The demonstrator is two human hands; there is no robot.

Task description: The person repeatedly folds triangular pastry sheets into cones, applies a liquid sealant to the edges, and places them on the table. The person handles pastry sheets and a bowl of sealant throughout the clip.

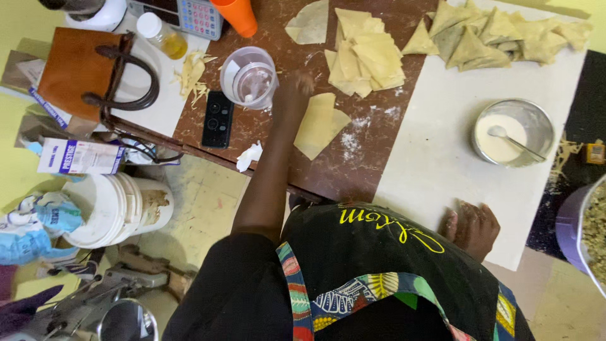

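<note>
A pale dough sheet (319,124), long axis running near-left to far-right on the brown table (353,167), is touched by the left hand (291,88), fingers hidden, while the right hand (472,224) rests curled on the white board (435,158), a white-and-blue carton (79,156) lying far left.

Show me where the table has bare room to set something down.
The widest free patch is the white board between the metal bowl, the right hand and the dough sheet. A smaller brown strip lies below that sheet toward the table edge. The far side is crowded: folded triangles, stacked sheets, clear cup by the left hand.
</note>
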